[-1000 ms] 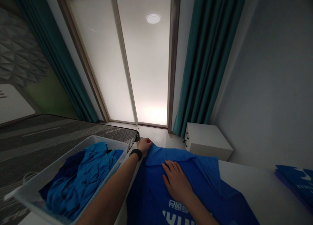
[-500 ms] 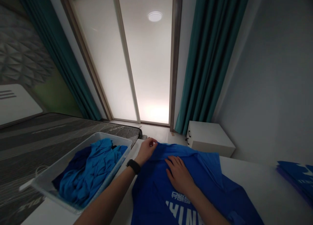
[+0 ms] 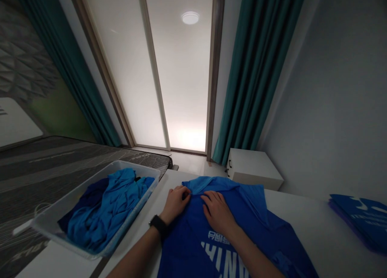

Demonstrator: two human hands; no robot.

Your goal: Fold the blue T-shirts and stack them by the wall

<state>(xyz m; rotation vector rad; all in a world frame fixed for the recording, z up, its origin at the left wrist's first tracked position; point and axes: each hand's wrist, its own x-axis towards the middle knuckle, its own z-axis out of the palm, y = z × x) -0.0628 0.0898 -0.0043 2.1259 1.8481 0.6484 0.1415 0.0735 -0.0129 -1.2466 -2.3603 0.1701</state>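
Note:
A blue T-shirt (image 3: 193, 233) with white lettering lies spread on the white table in front of me, its far edge folded over and showing a lighter blue side. My left hand (image 3: 175, 203), with a black watch on the wrist, pinches the shirt near its far left corner. Just to the right, my right hand (image 3: 218, 211) rests flat on the fabric with its fingers stretched out, above the printed letters. The shirt's near end runs out of the picture.
At left, a clear plastic bin (image 3: 127, 225) holds crumpled blue clothes (image 3: 115, 205). Beyond it lies a dark grey mattress (image 3: 75, 157). Folded blue garments (image 3: 363, 217) are stacked at the right of the white table (image 3: 302, 205). A white cabinet (image 3: 254, 165) stands past the far edge.
My left hand has come down and toward me, laying the lighter folded corner of the shirt over. My right hand stays on the fabric. The view has shifted slightly.

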